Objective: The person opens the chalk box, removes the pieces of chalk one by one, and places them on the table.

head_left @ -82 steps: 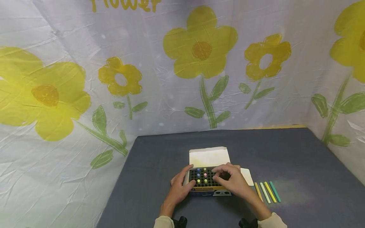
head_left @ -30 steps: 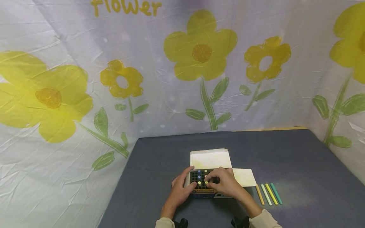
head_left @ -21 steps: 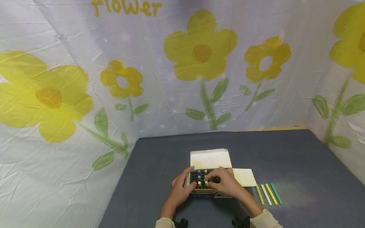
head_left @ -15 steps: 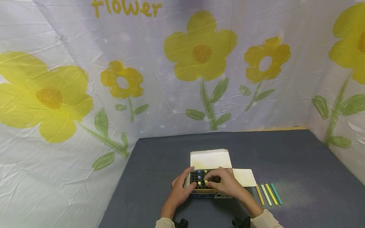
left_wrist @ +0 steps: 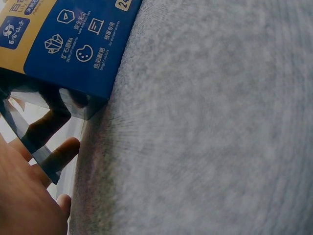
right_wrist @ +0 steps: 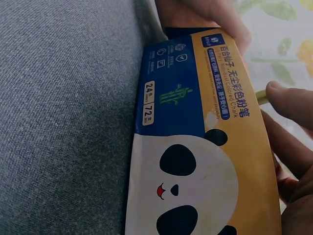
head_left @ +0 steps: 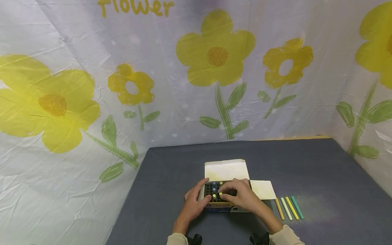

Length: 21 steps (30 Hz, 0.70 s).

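Note:
An open chalk box with a dark, holed insert stands on the table. In the right wrist view the box shows a panda face and chalk lettering. My left hand holds its left end, thumb at the front edge and a finger at the back corner. In the left wrist view its fingers sit partly behind a clear flap. My right hand pinches the top of a yellow chalk stick in the insert. Near it stand blue chalk and another yellow stick. The right hand covers the insert's right part.
A white lid lies folded back behind the box, and a white side flap sticks out right. On the dark table lie orange, white, yellow and green chalks. A flower-printed sheet hangs behind.
My right hand has moved left across the insert to the yellow chalk, whose top now sits slightly higher. The pink chalk seen earlier is hidden. My left hand keeps its place.

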Each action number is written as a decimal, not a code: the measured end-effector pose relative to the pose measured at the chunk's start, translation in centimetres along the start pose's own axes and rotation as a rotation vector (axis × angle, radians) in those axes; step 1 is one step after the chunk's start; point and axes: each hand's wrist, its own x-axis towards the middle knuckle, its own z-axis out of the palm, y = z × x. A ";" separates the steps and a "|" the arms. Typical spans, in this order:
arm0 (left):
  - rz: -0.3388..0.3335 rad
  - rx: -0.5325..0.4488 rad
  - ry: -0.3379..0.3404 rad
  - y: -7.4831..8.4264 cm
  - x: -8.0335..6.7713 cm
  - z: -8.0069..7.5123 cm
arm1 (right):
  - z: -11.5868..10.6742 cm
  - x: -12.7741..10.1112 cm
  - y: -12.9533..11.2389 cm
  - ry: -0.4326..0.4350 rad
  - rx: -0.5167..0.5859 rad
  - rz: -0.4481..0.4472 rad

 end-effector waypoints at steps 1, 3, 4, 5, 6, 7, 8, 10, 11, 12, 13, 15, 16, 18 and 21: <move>0.000 -0.001 0.000 0.0 0.0 0.0 | 0.0 0.0 0.0 0.006 -0.003 -0.009; 0.000 -0.001 0.000 0.0 0.0 0.0 | 0.0 0.0 0.1 0.017 -0.001 -0.026; 0.000 -0.001 -0.001 0.0 0.0 0.0 | 0.0 0.0 0.1 0.025 0.000 -0.036; 0.001 0.000 -0.002 0.0 0.0 0.0 | 0.0 0.0 0.1 0.034 0.001 -0.046; -0.001 0.001 -0.003 0.0 0.0 0.0 | 0.0 0.0 0.1 0.048 0.000 -0.060; -0.003 0.001 -0.005 0.1 -0.1 0.0 | 0.1 0.0 0.1 0.062 0.004 -0.073; -0.005 0.000 -0.007 0.1 -0.1 -0.1 | 0.1 0.0 0.0 0.078 0.007 -0.088; -0.005 -0.003 -0.011 0.1 -0.1 -0.1 | 0.1 0.1 0.0 0.116 0.007 -0.117; -0.005 -0.005 -0.013 0.1 -0.1 -0.1 | 0.0 0.2 -0.1 0.135 0.008 -0.132; -0.003 -0.008 -0.016 0.1 -0.2 -0.1 | 0.0 0.2 -0.2 0.153 0.011 -0.143; 0.000 -0.012 -0.016 0.2 -0.2 -0.1 | 0.0 0.3 -0.2 0.170 0.016 -0.151; 0.004 -0.019 -0.017 0.2 -0.2 -0.1 | -0.1 0.3 -0.3 0.202 0.020 -0.159; 0.004 -0.020 -0.016 0.2 -0.2 -0.1 | -0.2 0.4 -0.4 0.214 0.027 -0.160; 0.003 -0.021 -0.013 0.2 -0.2 -0.1 | -0.3 0.4 -0.4 0.241 0.036 -0.164; -0.001 -0.020 -0.007 0.2 -0.2 0.0 | -0.6 0.5 -0.5 0.266 0.055 -0.171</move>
